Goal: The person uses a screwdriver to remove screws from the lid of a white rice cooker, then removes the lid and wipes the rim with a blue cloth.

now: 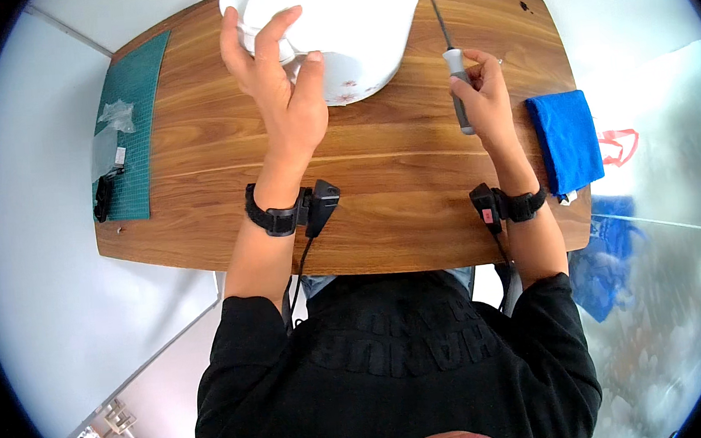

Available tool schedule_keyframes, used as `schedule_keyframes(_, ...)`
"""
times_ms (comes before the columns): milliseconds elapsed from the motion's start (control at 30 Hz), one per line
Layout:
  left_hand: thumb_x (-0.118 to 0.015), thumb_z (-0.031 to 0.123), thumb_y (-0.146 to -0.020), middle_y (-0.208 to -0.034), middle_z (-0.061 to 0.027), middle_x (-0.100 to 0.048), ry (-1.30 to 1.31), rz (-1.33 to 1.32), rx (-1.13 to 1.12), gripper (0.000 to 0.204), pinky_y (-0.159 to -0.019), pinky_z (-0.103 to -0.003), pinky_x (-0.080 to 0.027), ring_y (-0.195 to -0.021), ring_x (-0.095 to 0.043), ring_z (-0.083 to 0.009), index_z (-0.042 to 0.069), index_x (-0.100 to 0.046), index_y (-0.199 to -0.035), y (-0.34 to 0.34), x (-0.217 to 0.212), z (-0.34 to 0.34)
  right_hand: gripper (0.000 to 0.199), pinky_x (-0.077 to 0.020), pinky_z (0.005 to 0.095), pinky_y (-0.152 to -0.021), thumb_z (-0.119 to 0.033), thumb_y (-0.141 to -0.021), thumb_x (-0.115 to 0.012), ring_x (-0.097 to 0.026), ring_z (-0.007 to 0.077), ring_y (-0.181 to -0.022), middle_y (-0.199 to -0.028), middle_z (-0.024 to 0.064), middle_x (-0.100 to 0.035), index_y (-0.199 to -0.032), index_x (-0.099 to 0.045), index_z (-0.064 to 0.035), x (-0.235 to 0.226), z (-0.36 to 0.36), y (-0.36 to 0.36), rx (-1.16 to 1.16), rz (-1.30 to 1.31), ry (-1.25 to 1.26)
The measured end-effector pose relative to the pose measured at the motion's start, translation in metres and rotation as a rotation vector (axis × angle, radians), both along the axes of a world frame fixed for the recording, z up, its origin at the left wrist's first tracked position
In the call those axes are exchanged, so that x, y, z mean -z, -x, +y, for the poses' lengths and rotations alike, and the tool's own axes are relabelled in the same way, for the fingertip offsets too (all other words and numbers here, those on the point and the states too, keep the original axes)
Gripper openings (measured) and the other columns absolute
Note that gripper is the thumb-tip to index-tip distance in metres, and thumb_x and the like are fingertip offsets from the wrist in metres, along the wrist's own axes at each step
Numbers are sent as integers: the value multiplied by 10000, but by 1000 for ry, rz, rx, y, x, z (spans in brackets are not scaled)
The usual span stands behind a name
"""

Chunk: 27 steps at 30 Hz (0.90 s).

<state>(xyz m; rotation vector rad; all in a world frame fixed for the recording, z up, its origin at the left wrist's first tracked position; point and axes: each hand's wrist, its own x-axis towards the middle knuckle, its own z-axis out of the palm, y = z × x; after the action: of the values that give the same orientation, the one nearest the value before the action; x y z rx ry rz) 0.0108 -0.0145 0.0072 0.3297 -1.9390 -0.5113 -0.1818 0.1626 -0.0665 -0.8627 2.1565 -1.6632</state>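
Observation:
A large white round appliance (356,29) stands at the far middle of the wooden table (397,182). My left hand (279,93) grips its near left side, fingers curled over a white handle-like part. My right hand (485,101) holds a screwdriver (454,71) with a grey handle, its thin shaft pointing away from me, just right of the appliance and not touching it. Both wrists wear black straps with small black devices.
A green cutting mat (132,113) lies on the table's left end with a clear plastic bag (116,114) and a small black object (103,197) on it. A folded blue cloth (565,140) lies at the right edge.

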Motion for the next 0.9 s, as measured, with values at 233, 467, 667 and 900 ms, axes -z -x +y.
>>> schedule_keyframes(233,-582,134,-889,-1562,-195,-117,29,-5,-67,455,-1148,-559,-205,-1445,-159,-405,186,-560,-1340,3,2,2,419,-497,454,-844,-105,-775,-729,-628,392,-966,-1003,198,-666,-1172,-616,-30,18,2,11,71,248,-255)
schedule_keyframes(467,-578,134,-900,-1564,-169,-106,7,50,-31,426,-1158,-552,-206,-1440,-165,-390,165,-563,-1324,4,4,0,442,-480,459,-922,-130,-784,-752,-588,396,-1089,-1096,215,-638,-1191,-606,-37,23,-5,11,73,289,-315)
schedule_keyframes(667,-607,134,-874,-1568,-172,-112,14,43,-65,433,-1149,-561,-187,-1430,-170,-385,167,-566,-1304,2,6,-4,567,-470,463,-977,-171,-800,-782,-552,422,-1153,-1254,265,-549,-1295,-544,-32,1,-6,4,56,398,-384)
schedule_keyframes(900,-648,238,-887,-1571,-227,-67,-23,47,-81,725,-1144,-585,-164,-1434,-139,-398,125,-270,-1496,0,8,-8,743,-379,509,-1092,-185,-800,-779,-384,445,-1350,-1452,291,-375,-1446,-435,-60,-71,-34,-24,-164,596,240)
